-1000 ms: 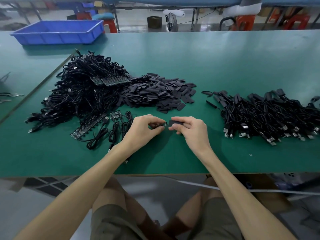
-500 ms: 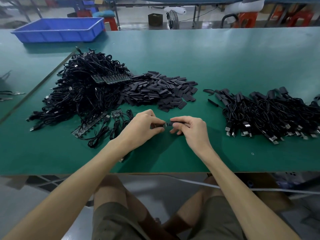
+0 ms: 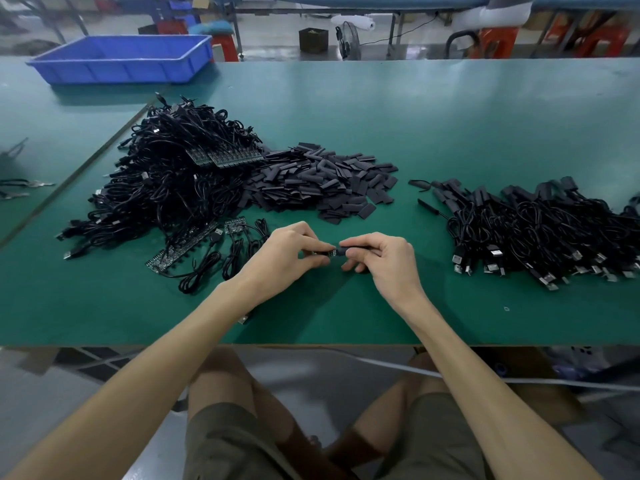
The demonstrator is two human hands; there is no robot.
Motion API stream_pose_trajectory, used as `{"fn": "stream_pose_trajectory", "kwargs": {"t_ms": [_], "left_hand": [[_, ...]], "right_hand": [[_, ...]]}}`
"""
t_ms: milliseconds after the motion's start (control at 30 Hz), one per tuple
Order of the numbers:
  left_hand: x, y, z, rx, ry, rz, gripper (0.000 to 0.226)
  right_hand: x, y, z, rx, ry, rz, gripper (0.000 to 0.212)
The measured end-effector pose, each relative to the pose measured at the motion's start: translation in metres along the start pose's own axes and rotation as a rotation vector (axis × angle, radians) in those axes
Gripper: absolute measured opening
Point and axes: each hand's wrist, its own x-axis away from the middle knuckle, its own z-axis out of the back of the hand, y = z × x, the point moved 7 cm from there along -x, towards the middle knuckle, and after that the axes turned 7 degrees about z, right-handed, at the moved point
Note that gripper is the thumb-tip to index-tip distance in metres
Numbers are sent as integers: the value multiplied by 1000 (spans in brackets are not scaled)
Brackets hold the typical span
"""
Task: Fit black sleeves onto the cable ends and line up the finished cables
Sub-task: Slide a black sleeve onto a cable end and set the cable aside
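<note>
Left hand (image 3: 287, 252), right hand (image 3: 384, 258) — both pinching, tips seemingly touching — forearms converging.

left hand (image 3: 287, 258): pinches small bare cable-end circuit board (image 3: 330, 253) | right hand (image 3: 384, 261): pinches short black tubular sleeve (image 3: 343, 251) | contact: sleeve meets board tip | location: above green matte surface (image 3: 415, 116)

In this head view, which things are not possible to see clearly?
- Head view: how far the black sleeve sits on the cable end; the left hand and right hand cover it.
- Head view: the finished cables pile runs past the right edge.
- Head view: tools at the left edge, blurred.
</note>
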Motion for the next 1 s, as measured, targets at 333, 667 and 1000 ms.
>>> {"fn": "stream_pose_trajectory", "kwargs": {"t_ms": [333,667,1000], "left_hand": [[1,-1,-1,111,-8,-11,25],[1,1,1,69,11,-11,25],[4,-4,4,127,61,66,29]], "right_hand": [[-1,-1,2,-45,-1,-17,18],[0,-3,-4,-67,-45,5,23],[0,-7,-8,26,-54,86,22]]}}
